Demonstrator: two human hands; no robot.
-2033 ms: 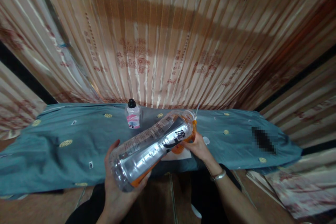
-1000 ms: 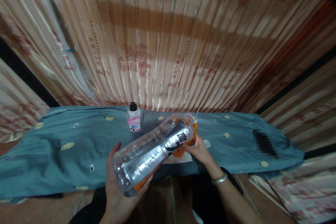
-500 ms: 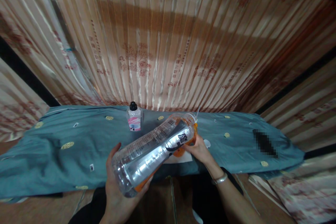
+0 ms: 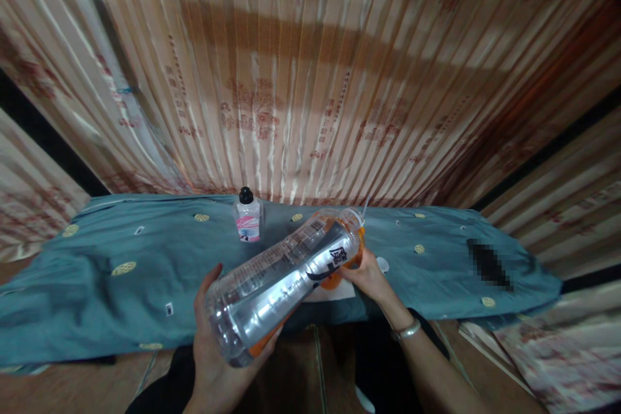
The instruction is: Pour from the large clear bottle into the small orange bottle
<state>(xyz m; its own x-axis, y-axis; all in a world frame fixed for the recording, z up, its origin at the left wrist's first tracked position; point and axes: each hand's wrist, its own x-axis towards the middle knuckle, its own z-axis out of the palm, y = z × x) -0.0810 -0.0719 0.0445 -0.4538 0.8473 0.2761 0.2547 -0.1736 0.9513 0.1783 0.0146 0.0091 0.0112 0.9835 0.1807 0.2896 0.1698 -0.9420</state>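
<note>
A large clear plastic bottle with a silver label and dark lettering lies slanted before me, its mouth up and to the right. My left hand is wrapped round its base. At the neck end, my right hand is closed on an orange container, mostly hidden behind the bottle. A thin pale straw-like piece sticks up beside the bottle's mouth. Whether the mouth touches the orange container cannot be seen. Little liquid, if any, shows inside the clear bottle.
A small clear bottle with a pink label and black cap stands on the teal patterned cloth. Right of my hands lies a round white piece. A blurred-out dark object is farther right. Pleated curtains hang behind.
Almost nothing differs. Both hands keep their hold, and the large bottle stays at nearly the same slant.
</note>
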